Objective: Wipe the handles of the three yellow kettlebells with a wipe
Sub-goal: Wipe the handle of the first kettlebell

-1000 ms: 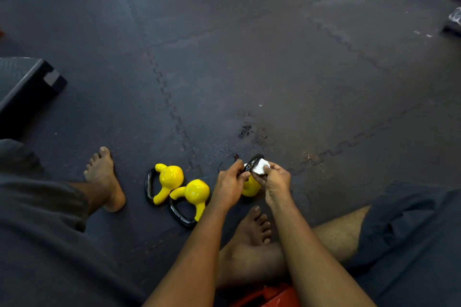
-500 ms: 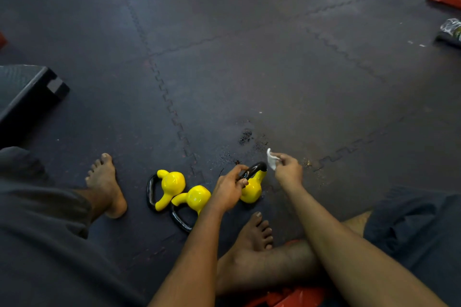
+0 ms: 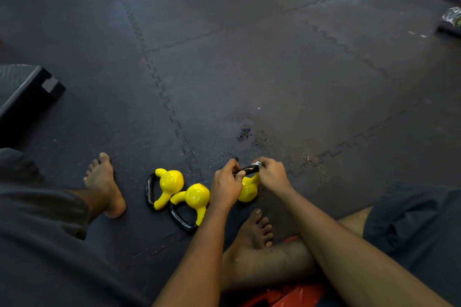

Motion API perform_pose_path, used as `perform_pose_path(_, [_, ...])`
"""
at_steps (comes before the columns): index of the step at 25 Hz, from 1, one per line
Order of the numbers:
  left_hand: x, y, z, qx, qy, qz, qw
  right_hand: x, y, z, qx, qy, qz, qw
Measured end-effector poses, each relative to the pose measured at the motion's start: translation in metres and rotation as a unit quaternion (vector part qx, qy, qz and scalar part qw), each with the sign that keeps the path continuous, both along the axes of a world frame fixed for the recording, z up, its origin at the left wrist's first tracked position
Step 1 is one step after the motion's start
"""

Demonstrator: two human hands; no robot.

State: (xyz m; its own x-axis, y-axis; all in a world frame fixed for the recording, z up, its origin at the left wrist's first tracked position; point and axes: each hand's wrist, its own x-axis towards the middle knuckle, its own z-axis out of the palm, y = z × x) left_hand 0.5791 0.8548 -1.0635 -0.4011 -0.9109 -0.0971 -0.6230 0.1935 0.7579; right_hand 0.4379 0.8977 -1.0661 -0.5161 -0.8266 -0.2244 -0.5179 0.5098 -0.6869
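Wiping kettlebell number three: both hands are on the black handle [image 3: 245,170] of the right-hand yellow kettlebell [image 3: 247,190].

The left hand [image 3: 225,185] is gripping the handle's left end with its fingers curled round it. The right hand [image 3: 273,174] is pinching a white wipe [image 3: 257,163] against the right end, so only a scrap of wipe is showing. That kettlebell is sitting on the dark rubber floor mat [image 3: 274,70], just ahead of the person's right foot [image 3: 254,229]. The middle kettlebell [image 3: 195,195] and the left kettlebell [image 3: 171,182] are lying on their sides right beside it, pressed up against each other. The left foot [image 3: 104,184] is resting further left, with a black step platform [image 3: 25,92] sitting at the left edge.
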Motion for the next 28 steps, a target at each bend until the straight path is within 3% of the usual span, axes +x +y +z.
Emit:
perform_pose_path(2, [0.001, -0.001, -0.003, -0.008, -0.006, -0.017, 1.0, -0.005, 0.002, 0.003, 0.02, -0.039, -0.005, 0.999])
perform_pose_path(8, [0.01, -0.01, -0.016, -0.018, -0.006, -0.009, 1.0, 0.027, 0.016, 0.001, -0.1, -0.024, -0.03, 0.994])
perform_pose_path(11, [0.007, -0.012, -0.019, -0.022, -0.012, -0.02, 0.999, 0.028, 0.019, -0.004, -0.101, -0.019, -0.022, 0.995])
perform_pose_path(15, [0.007, -0.016, -0.025, -0.025, -0.006, -0.004, 1.0, 0.039, 0.025, -0.008, -0.083, -0.01, 0.064, 0.994])
perform_pose_path(20, [0.015, -0.017, -0.025, -0.015, -0.007, -0.024, 1.0, 0.018, 0.015, 0.001, -0.094, 0.024, -0.01, 0.995])
perform_pose_path(25, [0.017, -0.014, -0.028, -0.026, -0.002, -0.11, 0.994, 0.015, 0.008, -0.001, -0.017, -0.007, 0.065, 0.998])
perform_pose_path(28, [0.023, -0.017, -0.029, -0.015, 0.016, -0.097, 0.995, 0.019, 0.012, 0.0, -0.059, -0.027, 0.042, 0.997])
